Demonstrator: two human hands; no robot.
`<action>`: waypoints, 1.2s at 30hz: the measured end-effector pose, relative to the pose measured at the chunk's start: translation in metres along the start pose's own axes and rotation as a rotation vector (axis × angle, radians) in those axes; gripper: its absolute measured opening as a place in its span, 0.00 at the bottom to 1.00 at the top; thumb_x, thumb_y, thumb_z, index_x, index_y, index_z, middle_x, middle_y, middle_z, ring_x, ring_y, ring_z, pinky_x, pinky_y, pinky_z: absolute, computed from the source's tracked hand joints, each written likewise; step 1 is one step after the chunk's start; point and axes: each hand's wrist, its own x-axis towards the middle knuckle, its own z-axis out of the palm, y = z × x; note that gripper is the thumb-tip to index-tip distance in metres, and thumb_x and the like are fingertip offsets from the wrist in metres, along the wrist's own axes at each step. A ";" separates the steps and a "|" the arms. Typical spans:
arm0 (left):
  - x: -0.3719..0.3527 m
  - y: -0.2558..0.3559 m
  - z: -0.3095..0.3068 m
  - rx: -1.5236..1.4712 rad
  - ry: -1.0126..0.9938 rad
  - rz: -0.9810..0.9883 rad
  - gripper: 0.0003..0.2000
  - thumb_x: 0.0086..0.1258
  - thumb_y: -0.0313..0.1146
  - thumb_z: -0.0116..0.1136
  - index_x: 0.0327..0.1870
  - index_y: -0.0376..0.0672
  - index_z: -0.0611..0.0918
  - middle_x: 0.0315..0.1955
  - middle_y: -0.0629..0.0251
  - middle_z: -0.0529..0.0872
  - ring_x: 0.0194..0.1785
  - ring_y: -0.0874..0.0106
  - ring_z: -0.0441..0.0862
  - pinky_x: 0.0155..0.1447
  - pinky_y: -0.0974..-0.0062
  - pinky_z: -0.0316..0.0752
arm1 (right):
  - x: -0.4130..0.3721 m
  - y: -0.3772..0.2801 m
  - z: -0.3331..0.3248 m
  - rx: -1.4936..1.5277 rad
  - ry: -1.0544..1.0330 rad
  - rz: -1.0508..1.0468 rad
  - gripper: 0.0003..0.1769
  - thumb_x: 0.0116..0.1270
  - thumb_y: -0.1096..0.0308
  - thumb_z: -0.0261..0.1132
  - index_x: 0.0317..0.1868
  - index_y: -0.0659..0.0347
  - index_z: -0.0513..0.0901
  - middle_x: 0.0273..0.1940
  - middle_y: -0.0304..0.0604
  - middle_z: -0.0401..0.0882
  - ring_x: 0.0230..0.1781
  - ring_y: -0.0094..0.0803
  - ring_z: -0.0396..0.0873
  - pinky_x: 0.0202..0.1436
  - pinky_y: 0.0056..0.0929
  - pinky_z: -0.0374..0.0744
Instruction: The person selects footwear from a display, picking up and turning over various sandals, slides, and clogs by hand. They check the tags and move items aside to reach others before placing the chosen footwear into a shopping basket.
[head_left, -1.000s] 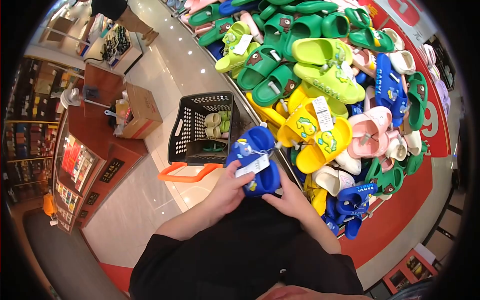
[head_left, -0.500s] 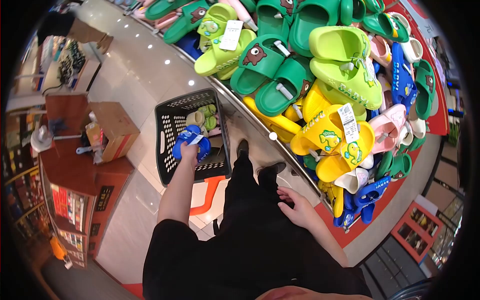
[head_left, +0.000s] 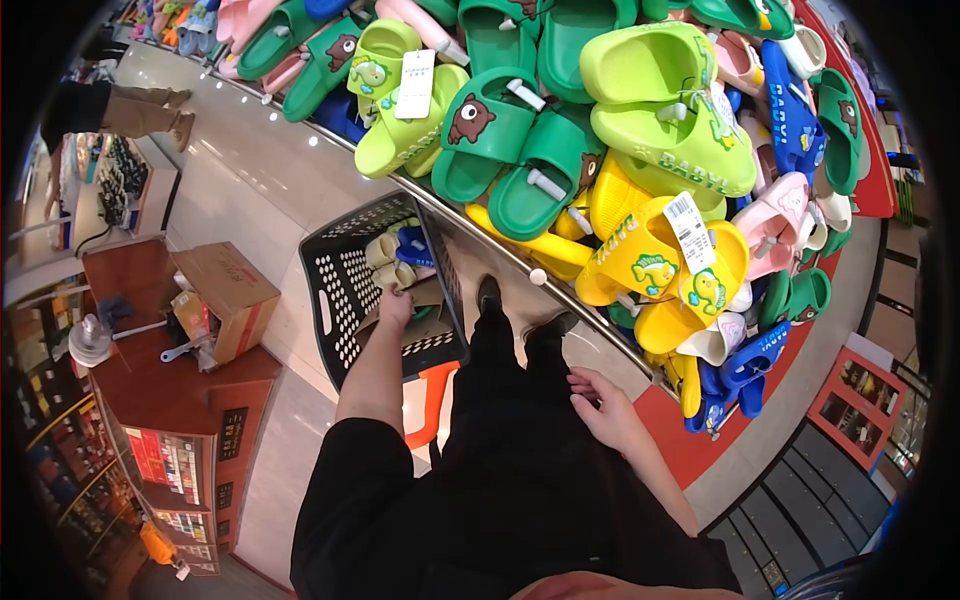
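Glossy tiled floor (head_left: pixel 235 165) lies around the black basket (head_left: pixel 343 268).

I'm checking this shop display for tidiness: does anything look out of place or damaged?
Nothing looks clearly spilled or damaged. The slipper pile is untidy: the yellow slippers and light green clogs overlap others at odd angles, heaped rather than in rows. The blue slippers in the basket look unremarkable.
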 end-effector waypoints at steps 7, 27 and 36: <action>-0.111 0.000 -0.027 0.219 -0.357 0.187 0.24 0.64 0.37 0.59 0.59 0.33 0.75 0.46 0.47 0.84 0.48 0.59 0.84 0.53 0.67 0.78 | 0.006 -0.001 -0.013 0.007 -0.033 -0.143 0.23 0.68 0.71 0.62 0.63 0.65 0.72 0.53 0.49 0.81 0.51 0.35 0.81 0.56 0.31 0.78; -0.291 0.007 -0.056 0.640 -0.015 0.475 0.19 0.64 0.44 0.59 0.55 0.54 0.82 0.36 0.54 0.87 0.41 0.54 0.85 0.44 0.57 0.79 | -0.006 0.008 -0.071 0.191 -0.151 -0.312 0.21 0.72 0.71 0.59 0.63 0.66 0.72 0.55 0.44 0.79 0.51 0.26 0.78 0.56 0.25 0.77; -0.257 0.053 -0.053 0.595 0.336 0.633 0.13 0.62 0.37 0.62 0.47 0.48 0.83 0.29 0.56 0.84 0.34 0.54 0.84 0.39 0.58 0.79 | -0.008 0.026 -0.073 0.241 -0.297 -0.278 0.21 0.72 0.72 0.59 0.64 0.65 0.71 0.54 0.44 0.80 0.53 0.26 0.78 0.57 0.25 0.76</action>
